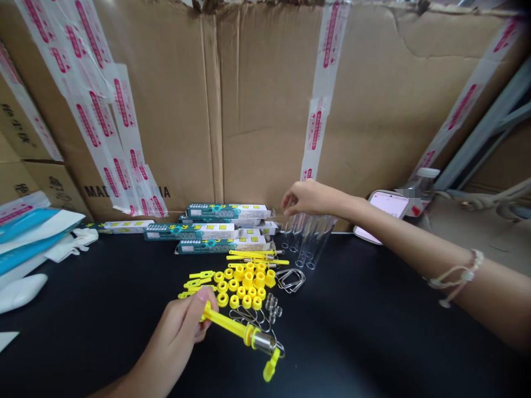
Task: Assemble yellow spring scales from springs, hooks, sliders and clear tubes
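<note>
My left hand (188,318) is closed around the near end of a yellow plastic rod (227,321). A silver metal cylinder, a ring and a yellow tab hang at the rod's far end, held out above the black table. My right hand (309,198) reaches across to the back, its fingers curled down at the tops of several clear tubes (317,243). What its fingertips hold, if anything, is hidden. Between the hands lie yellow collars (248,280), yellow flat clips (201,275), thin yellow rods (257,260), metal hooks (291,280) and small clear plugs (272,307).
Printed long boxes (207,231) are stacked at the back, against a large taped carton (265,99). A phone (381,214) leans at the right beside a capped bottle (423,185). Blue and white packets (33,237) lie at the left on the black table (103,309).
</note>
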Demonstrator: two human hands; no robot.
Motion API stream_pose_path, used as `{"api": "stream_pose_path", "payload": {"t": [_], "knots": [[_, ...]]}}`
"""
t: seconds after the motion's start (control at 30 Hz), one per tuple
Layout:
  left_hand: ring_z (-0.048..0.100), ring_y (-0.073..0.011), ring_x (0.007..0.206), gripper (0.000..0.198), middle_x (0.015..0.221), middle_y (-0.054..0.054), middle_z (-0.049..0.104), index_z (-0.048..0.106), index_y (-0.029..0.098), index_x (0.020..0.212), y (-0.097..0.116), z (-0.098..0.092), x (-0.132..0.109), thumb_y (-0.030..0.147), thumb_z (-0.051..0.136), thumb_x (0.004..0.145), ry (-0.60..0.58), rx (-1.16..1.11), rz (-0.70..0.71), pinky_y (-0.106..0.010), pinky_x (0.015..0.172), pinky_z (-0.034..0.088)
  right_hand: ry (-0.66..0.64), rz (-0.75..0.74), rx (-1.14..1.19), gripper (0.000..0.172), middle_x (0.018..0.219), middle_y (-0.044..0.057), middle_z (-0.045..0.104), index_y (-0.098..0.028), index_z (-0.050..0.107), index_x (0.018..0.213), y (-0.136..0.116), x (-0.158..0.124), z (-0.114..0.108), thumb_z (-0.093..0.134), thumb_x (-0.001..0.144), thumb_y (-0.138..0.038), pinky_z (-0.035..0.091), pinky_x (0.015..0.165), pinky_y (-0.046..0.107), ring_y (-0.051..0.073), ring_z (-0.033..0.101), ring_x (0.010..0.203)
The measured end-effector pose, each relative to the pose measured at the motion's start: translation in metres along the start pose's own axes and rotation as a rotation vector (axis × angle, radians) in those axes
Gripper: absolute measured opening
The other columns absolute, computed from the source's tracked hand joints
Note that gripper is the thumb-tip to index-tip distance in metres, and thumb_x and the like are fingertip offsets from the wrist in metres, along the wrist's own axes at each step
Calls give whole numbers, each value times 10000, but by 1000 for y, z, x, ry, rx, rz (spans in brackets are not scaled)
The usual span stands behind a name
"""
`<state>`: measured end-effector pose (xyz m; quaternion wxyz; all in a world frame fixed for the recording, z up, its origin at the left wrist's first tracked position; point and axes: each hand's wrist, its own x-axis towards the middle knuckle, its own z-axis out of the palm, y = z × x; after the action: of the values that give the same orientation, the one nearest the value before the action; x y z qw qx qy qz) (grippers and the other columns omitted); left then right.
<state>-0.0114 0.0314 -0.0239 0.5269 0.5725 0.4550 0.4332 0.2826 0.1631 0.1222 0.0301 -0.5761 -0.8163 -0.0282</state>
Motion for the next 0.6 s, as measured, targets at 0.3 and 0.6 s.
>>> {"api": "stream_pose_path", "payload": {"t": [0.3, 0.6], "knots": [[222, -85, 474, 603, 530, 83, 263, 518, 180, 637, 0, 0, 3, 743, 496, 852, -8, -6, -5, -223, 446, 172, -52, -53, 3, 235, 800, 43, 778, -199, 795, 958, -10, -10, -8, 769, 728, -238, 520, 681, 310, 218, 718, 762], [224, -90, 487, 602, 543, 77, 274, 548, 177, 653, 1, 0, -1, 751, 513, 832, 14, 28, 5, -220, 446, 203, -75, -59, -23, 214, 854, 35, 778, -229, 794, 916, -19, -18, -12, 778, 703, -227, 518, 728, 339, 238, 712, 811]]}}
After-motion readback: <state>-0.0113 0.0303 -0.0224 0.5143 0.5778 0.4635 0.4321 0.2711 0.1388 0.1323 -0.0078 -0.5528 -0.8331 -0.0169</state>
